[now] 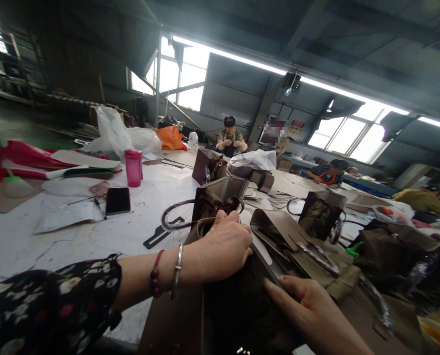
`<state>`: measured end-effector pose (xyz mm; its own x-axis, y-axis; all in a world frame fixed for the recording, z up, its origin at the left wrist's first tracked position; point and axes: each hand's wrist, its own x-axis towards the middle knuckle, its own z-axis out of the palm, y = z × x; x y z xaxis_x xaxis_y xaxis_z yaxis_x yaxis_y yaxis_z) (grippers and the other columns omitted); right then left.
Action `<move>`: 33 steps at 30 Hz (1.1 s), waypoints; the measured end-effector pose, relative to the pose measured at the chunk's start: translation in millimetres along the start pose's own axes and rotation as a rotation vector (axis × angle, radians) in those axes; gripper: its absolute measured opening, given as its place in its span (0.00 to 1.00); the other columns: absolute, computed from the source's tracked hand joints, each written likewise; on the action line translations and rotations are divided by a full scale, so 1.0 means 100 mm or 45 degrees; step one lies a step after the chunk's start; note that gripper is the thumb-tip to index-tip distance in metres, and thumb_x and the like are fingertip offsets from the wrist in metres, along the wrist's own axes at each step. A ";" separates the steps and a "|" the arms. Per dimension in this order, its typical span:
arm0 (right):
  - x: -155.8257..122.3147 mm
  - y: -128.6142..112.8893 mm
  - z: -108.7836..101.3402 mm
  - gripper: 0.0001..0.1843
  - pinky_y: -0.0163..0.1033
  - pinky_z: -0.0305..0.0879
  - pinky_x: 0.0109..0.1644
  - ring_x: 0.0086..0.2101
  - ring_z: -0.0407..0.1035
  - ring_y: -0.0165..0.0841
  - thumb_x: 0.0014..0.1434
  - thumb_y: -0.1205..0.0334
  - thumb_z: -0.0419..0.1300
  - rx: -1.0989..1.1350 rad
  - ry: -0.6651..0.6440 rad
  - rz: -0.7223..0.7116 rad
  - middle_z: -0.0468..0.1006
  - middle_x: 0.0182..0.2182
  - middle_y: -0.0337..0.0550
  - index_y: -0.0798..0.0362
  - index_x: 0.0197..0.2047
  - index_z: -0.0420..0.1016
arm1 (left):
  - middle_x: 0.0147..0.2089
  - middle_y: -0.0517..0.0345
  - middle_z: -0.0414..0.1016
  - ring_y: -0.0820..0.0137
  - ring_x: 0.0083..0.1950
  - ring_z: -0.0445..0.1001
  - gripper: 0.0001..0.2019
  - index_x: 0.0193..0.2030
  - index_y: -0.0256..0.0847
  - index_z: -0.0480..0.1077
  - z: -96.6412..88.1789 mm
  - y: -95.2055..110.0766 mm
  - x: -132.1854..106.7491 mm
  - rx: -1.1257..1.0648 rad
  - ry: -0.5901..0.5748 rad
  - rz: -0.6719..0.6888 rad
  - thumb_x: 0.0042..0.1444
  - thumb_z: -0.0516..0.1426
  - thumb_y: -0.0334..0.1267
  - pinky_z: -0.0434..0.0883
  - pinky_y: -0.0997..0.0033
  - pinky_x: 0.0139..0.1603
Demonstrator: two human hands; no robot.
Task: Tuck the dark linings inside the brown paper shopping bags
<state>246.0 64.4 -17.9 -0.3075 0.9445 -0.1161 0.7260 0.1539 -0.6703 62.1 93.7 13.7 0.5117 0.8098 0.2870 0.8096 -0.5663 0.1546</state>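
Note:
A brown handbag (179, 315) stands open in front of me, its dark lining facing up. My left hand (223, 244), with a silver bangle and a red bead bracelet at the wrist, reaches across the opening; its fingers are curled at the bag's far rim. At the right side, my right hand (305, 301) pinches the bag's edge, thumb toward the lining and fingers outside. Just beyond the left hand is another dark bag (220, 190) with a plastic-wrapped handle. More brown bag pieces (279, 229) lie to the right, close to the right hand.
On the white table (161, 185) are a pink cup (133, 167), a phone (118, 200), an open notebook (70, 215) and a black flat piece (164, 231). Several bags crowd the right side. A person (231, 138) sits across the table; another (327, 172) bends over work farther right.

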 end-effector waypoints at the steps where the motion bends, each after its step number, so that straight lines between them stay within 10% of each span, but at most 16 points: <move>1: 0.03 -0.02 -0.01 0.24 0.29 0.48 0.19 0.18 0.56 0.26 0.54 0.44 0.49 -0.080 0.010 0.029 0.61 0.15 0.36 0.55 0.18 0.61 | 0.34 0.51 0.72 0.60 0.42 0.62 0.10 0.25 0.35 0.69 0.00 0.00 0.00 -0.002 0.005 -0.002 0.53 0.52 0.37 0.57 0.53 0.44; 10: 0.12 -0.20 -0.09 0.23 0.35 0.53 0.28 0.23 0.63 0.33 0.58 0.50 0.39 -0.663 0.000 -0.029 0.70 0.20 0.43 0.52 0.20 0.59 | 0.33 0.54 0.72 0.62 0.41 0.62 0.10 0.25 0.36 0.68 0.04 -0.03 0.01 0.040 0.058 0.033 0.53 0.53 0.38 0.56 0.56 0.43; 18: 0.12 -0.06 -0.13 0.23 0.35 0.53 0.27 0.22 0.59 0.32 0.58 0.48 0.38 -0.506 0.025 -0.098 0.66 0.19 0.41 0.52 0.19 0.55 | 0.38 0.60 0.72 0.63 0.44 0.61 0.08 0.26 0.38 0.68 -0.01 -0.21 0.06 0.072 0.118 0.275 0.53 0.55 0.37 0.53 0.63 0.43; 33: 0.15 0.05 -0.11 0.23 0.33 0.53 0.25 0.20 0.54 0.28 0.58 0.46 0.40 -0.364 0.006 -0.171 0.61 0.16 0.37 0.52 0.19 0.54 | 0.29 0.53 0.73 0.62 0.41 0.63 0.06 0.26 0.37 0.72 -0.07 -0.26 0.23 0.027 -0.011 0.029 0.49 0.56 0.36 0.59 0.62 0.40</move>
<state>251.6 82.9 -15.5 -0.4100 0.9113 -0.0366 0.8227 0.3522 -0.4461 51.2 126.0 22.9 0.5322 0.7982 0.2822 0.8036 -0.5811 0.1282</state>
